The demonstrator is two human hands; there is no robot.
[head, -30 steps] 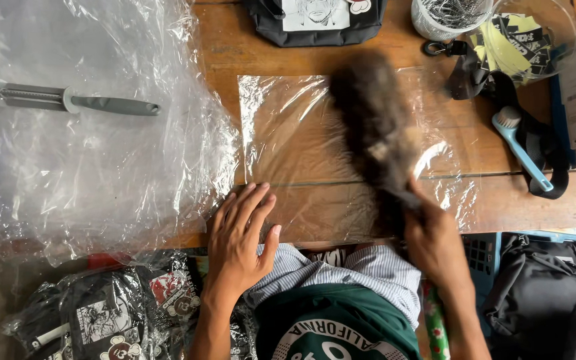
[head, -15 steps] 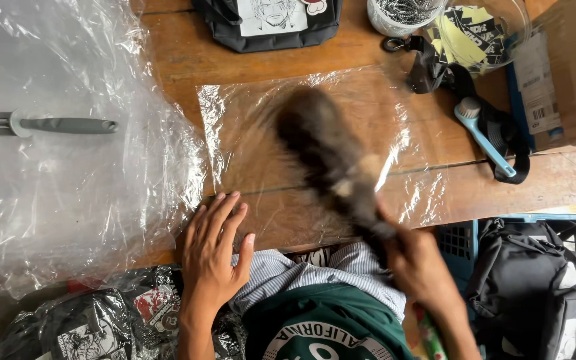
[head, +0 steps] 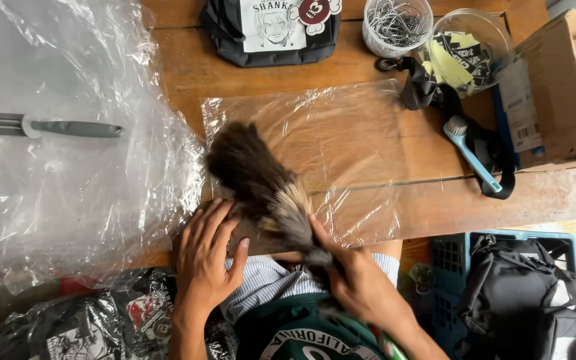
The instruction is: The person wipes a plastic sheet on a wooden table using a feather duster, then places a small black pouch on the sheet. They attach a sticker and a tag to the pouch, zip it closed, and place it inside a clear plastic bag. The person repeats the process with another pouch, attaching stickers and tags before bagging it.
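1. The loose plastic heap (head: 68, 193) covers the far-left desk (head: 435, 207) with one grey-handled tool (head: 68, 128) lying on it. A sideways sweep could snag the heap and drag the tool off the edge.
2. The left hand (head: 205, 260) lies flat, fingers spread wide, holding nothing, pressing the near-left corner of the clear sheet (head: 341, 140). If that pressure slackens, I judge the sheet would slide or crumple under the bristles.
3. The duster (head: 261, 183) lies across the left part of the sheet, its dark feathers blurred, pointing far-left. It could throw fluff onto the plastic it is meant to clean.
4. The right hand (head: 361, 287) has its grip closed round the duster's handle at the near edge of the desk. The grip sits low, so the head may swing wide.
5. Farther right, a stroke that runs long could knock the small blue brush (head: 475, 153) or catch the black strap (head: 495, 160) beneath it.
6. At the far edge, the cup of metal clips (head: 397, 23) and the clear tub of cards (head: 468, 50) stand near each other; either could tip if bumped.
7. Count, left to right: one plastic heap, one grey tool, two hands, one duster, one sheet, one black pouch (head: 268, 33), one clip cup, one tub, one blue brush, one cardboard box (head: 555, 93), one blue crate (head: 451, 267) below the desk.
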